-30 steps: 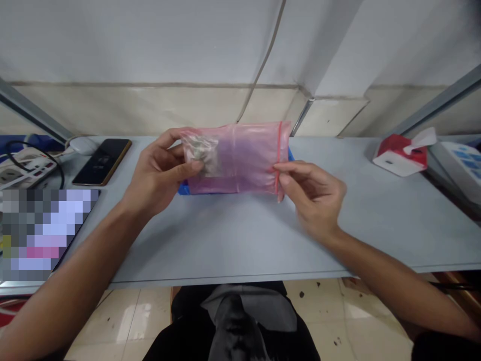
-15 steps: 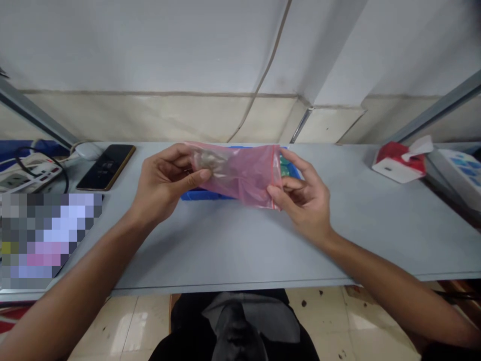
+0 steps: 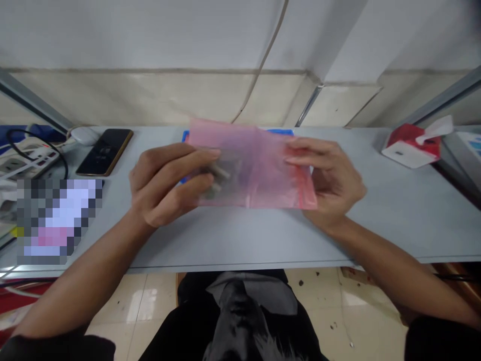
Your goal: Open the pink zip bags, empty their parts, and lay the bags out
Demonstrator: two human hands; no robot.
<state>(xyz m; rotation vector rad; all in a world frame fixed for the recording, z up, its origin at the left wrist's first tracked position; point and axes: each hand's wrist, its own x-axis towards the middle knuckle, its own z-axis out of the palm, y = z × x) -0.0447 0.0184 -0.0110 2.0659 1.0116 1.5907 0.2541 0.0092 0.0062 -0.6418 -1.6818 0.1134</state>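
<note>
Between my hands a pink translucent zip bag (image 3: pixel 259 170) is stretched out sideways above the table. My left hand (image 3: pixel 173 183) is closed on its left part, where a blurred greenish-grey item with pale metallic-looking parts (image 3: pixel 221 175) shows through the plastic; its kind I cannot make out. My right hand (image 3: pixel 330 175) grips the right end, by the red zip strip (image 3: pixel 306 185). Behind the bag, mostly hidden, a blue tray (image 3: pixel 281 132) rests on the table.
A grey table (image 3: pixel 240 240) runs along a tiled wall. On the left lie a black phone (image 3: pixel 105 152), a power strip (image 3: pixel 37 155) with cables and a pixelated object (image 3: pixel 60 215). A red-and-white tissue box (image 3: pixel 412 145) stands at the right.
The bag has been turned and spread flatter, now showing a broader face. My right hand has shifted right and rotated, its back now showing. The camera view has tilted slightly down.
</note>
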